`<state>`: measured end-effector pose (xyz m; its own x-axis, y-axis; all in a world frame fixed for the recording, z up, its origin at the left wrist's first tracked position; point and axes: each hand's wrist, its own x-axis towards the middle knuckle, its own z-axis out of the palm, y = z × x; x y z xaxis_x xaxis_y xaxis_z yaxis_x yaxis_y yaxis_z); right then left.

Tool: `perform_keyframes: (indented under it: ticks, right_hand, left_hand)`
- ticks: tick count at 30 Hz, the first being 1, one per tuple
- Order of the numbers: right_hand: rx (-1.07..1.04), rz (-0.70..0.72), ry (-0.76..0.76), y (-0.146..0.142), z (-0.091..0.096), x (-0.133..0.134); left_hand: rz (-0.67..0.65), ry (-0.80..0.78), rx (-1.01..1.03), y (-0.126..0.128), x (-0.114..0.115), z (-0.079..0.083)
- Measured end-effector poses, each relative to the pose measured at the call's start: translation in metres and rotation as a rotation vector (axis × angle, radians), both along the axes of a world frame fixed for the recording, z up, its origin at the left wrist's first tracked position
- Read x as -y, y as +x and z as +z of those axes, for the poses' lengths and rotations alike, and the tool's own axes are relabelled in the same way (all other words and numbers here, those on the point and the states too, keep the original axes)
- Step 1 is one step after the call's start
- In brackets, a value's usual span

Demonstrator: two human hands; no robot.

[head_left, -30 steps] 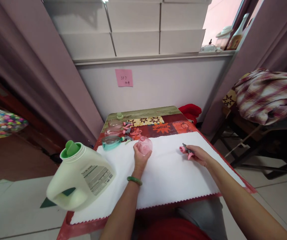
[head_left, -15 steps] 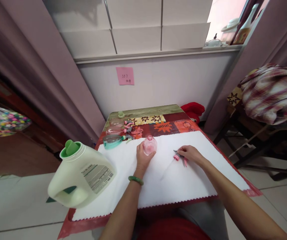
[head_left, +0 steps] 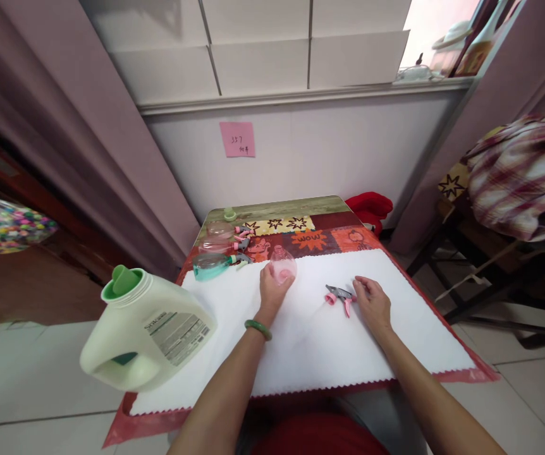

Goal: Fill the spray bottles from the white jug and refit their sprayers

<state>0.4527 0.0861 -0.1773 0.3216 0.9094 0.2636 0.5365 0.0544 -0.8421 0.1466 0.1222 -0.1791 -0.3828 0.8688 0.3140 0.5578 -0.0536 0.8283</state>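
My left hand (head_left: pixel 273 287) is wrapped round a clear pink spray bottle (head_left: pixel 284 265), its uncapped neck leaning away from me. To the right, a grey and pink trigger sprayer head (head_left: pixel 339 294) lies on the white cloth (head_left: pixel 310 354), its thin tube pointing toward the lower left and partly lost in the glare. Just right of the sprayer head is my right hand (head_left: pixel 373 303), fingers loosely curled and holding nothing. At the left stands a large pale green detergent jug (head_left: pixel 159 335) with a green spout and no cap on it.
Several spray bottles lie on their sides at the table's back left, among them a teal one (head_left: pixel 210 266) and a pink one (head_left: pixel 215 244). Behind them sits a small green cap (head_left: pixel 229 214). A chair with plaid fabric (head_left: pixel 523 180) stands at the right.
My right hand has let go of the trigger sprayer head and moved right; the sprayer head now rests on the cloth. The pink bottle has tipped further away in my left hand.
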Motion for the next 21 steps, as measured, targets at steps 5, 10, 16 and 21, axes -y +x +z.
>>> perform_keyframes:
  ticks: [5,10,16,21]
  right_hand:
    - [0.169,0.149,0.067,-0.007,0.005,0.005]
    - [0.417,0.456,0.156,-0.010,0.001,0.009]
    - [0.566,0.547,0.213,-0.013,-0.003,0.010]
    - [0.470,0.365,0.188,-0.015,-0.001,0.012]
  left_hand:
    - [-0.030,-0.015,-0.042,0.010,0.001,-0.002]
    - [-0.040,-0.015,-0.061,0.010,0.006,-0.001]
    - [-0.041,-0.010,-0.052,0.012,0.006,-0.002]
    - [-0.039,-0.013,-0.045,0.010,0.007,-0.003]
